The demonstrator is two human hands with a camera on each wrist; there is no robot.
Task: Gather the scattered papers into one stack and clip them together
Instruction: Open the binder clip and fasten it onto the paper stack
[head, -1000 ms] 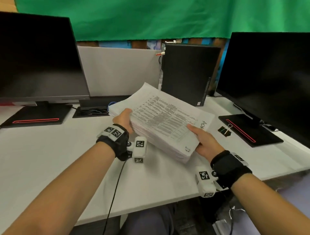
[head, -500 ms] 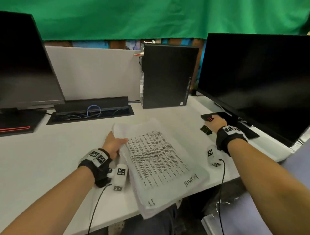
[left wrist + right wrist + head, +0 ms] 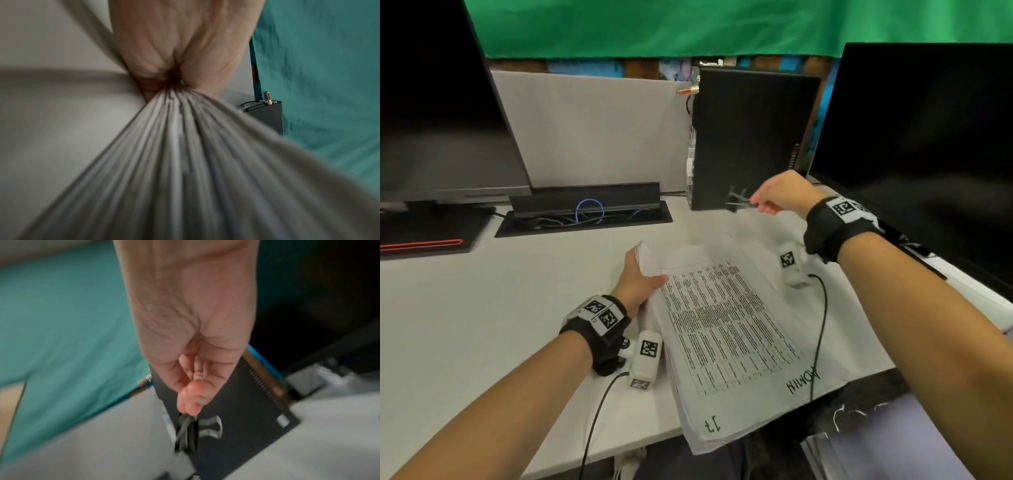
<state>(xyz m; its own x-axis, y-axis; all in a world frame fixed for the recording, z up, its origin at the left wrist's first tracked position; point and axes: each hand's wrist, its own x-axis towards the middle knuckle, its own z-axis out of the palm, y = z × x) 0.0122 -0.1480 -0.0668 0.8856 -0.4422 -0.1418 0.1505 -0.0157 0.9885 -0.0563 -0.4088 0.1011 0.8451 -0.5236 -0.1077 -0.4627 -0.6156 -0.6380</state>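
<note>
A thick stack of printed papers (image 3: 726, 335) lies on the white desk (image 3: 482, 308), its near corner hanging over the front edge. My left hand (image 3: 643, 281) grips the stack at its far left corner, thumb on top; in the left wrist view the sheet edges (image 3: 180, 162) fan out from that grip. Above the desk, beyond the stack, my right hand (image 3: 767, 200) pinches a black binder clip (image 3: 738, 202) by one of its wire handles. The clip (image 3: 193, 433) dangles blurred below the fingertips (image 3: 190, 404) in the right wrist view.
A dark monitor (image 3: 438, 113) stands at the left and another monitor (image 3: 928, 144) at the right. Between them stands a black computer case (image 3: 750, 137), with an open cable tray (image 3: 585, 212) to its left. Wrist-camera cables trail over the desk.
My right hand has lifted off the desk by the right monitor's base, bringing the binder clip up and leftward. The stack stays on the desk in my left hand.
</note>
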